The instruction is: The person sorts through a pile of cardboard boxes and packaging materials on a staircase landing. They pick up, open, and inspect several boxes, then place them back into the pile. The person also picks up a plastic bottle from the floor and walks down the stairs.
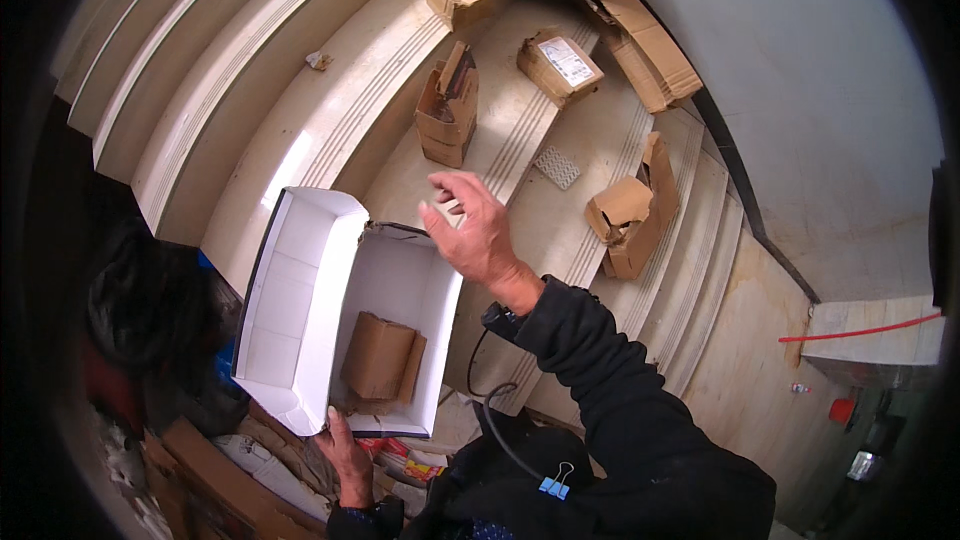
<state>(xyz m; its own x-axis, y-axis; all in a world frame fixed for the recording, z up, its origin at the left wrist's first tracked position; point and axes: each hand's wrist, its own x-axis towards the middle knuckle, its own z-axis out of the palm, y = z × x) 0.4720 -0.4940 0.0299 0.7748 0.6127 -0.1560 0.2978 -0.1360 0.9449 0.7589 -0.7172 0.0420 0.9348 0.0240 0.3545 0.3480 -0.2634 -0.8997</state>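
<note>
A cardboard box with a white inside and dark outer edges (390,262) stands before me, its hinged lid (292,270) folded open to the left. My left hand (349,461) grips its near edge by the hinge, with the thumb on the rim. Inside, towards the near end, lies a small brown cardboard carton (379,356). Over the box's far right corner is my right hand (474,231), fingers apart and slightly curled, with nothing in it. Whether it touches the rim I cannot tell.
Stone steps (517,154) with grooved edges run across the view. On them lie an upright torn carton (448,124), a labelled carton (574,60), a torn carton (637,214) and a long carton (649,49). Flattened cardboard (225,480) lies at lower left; a grey wall (810,90) bounds the right.
</note>
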